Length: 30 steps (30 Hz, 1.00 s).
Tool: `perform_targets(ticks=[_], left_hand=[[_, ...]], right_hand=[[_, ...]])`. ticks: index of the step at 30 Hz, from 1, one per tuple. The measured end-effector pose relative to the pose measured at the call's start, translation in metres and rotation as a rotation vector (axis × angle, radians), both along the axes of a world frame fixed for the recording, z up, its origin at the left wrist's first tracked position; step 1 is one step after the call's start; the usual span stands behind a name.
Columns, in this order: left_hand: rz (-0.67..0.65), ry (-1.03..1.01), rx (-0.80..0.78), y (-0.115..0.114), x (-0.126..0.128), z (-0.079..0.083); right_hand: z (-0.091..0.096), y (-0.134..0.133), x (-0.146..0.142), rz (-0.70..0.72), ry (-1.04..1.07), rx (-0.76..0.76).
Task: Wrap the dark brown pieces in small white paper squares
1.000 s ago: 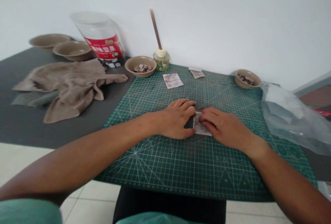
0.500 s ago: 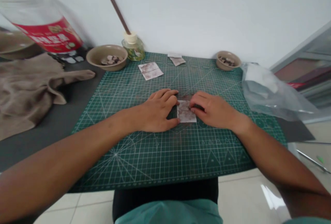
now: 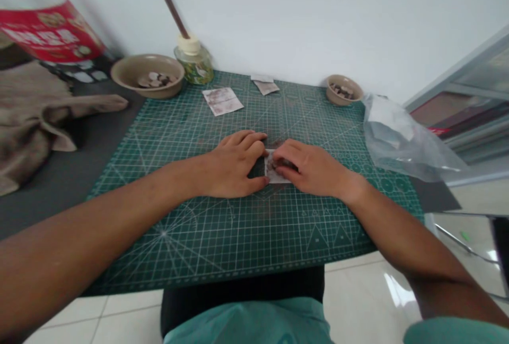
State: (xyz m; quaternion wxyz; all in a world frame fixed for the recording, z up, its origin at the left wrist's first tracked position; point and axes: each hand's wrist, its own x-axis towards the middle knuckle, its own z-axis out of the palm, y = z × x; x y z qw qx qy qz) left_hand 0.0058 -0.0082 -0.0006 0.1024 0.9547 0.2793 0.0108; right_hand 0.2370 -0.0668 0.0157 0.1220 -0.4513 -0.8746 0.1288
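A small white sheet with brown smudges point(image 3: 272, 176) lies on the green cutting mat point(image 3: 254, 238) between my hands. My left hand point(image 3: 234, 166) rests flat beside it with fingers spread, and its thumb and index fingertips touch the sheet's left edge. Over the right part of the sheet, my right hand point(image 3: 308, 166) is closed in a pinch, fingertips down on the paper. Whatever it pinches is hidden by the fingers. Another smudged sheet point(image 3: 222, 101) and some folded pieces of the same paper point(image 3: 265, 86) lie farther back on the mat.
Two brown bowls of small pieces stand behind: a larger bowl point(image 3: 119, 72) at left, a smaller bowl point(image 3: 338, 98) at right. Nearby are a reed diffuser point(image 3: 194, 63), a red-labelled jar point(image 3: 51, 34), a brown cloth point(image 3: 35, 116) and a clear plastic bag point(image 3: 401, 142).
My right hand has slid left across the sheet, covering more of it. My left hand keeps its place at the sheet's edge. The whole view has shifted slightly.
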Motion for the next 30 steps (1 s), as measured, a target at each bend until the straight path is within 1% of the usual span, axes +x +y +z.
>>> perform_targets(ticks=[2,3,6,7,10,11,12,15,16,17,21,22,23,26,27,28,30], left_hand=[[0.011,0.008,-0.007,-0.001,0.001,0.002],[0.013,0.01,-0.01,-0.001,0.001,0.002],[0.005,0.003,-0.009,-0.001,0.001,0.0],[0.002,0.0,-0.009,-0.001,0.001,0.0],[0.005,-0.005,-0.018,-0.001,0.001,0.0],[0.008,-0.005,-0.022,-0.001,0.001,0.0],[0.01,-0.004,-0.024,-0.001,0.001,0.001],[0.006,0.001,-0.025,-0.002,0.001,0.003],[0.003,0.003,-0.024,-0.003,0.001,0.003],[-0.001,0.003,-0.021,-0.003,0.001,0.004],[0.003,0.007,-0.017,-0.003,0.001,0.004],[0.005,0.01,-0.02,-0.003,0.001,0.004],[0.005,0.012,-0.023,-0.003,0.001,0.004],[-0.004,0.009,-0.025,-0.003,0.001,0.003],[-0.004,0.006,-0.023,-0.003,0.001,0.003],[-0.002,0.005,-0.022,-0.003,0.001,0.003],[0.002,0.006,-0.022,-0.003,0.001,0.004]], right_hand=[[-0.001,0.001,-0.002,-0.064,-0.004,0.03],[-0.002,0.001,-0.003,-0.065,-0.004,0.027],[-0.002,0.002,-0.003,-0.007,-0.001,0.002],[-0.002,0.003,-0.002,-0.016,-0.005,0.009],[0.001,0.005,0.003,-0.114,-0.042,0.054],[0.002,0.005,0.005,-0.108,-0.054,0.046],[0.003,0.005,0.007,-0.067,-0.057,0.02],[0.004,0.003,0.007,0.127,-0.022,-0.066],[0.004,0.003,0.006,0.153,-0.011,-0.064],[0.003,0.003,0.005,0.143,-0.011,-0.046],[0.001,0.008,0.005,-0.022,-0.06,0.029],[0.001,0.008,0.006,-0.025,-0.059,0.022],[0.001,0.008,0.007,0.001,-0.05,0.003],[0.0,0.004,0.005,0.126,-0.007,-0.044],[0.0,0.003,0.004,0.135,-0.001,-0.041],[0.0,0.003,0.003,0.113,-0.002,-0.027],[0.0,0.003,0.004,0.011,-0.024,0.015]])
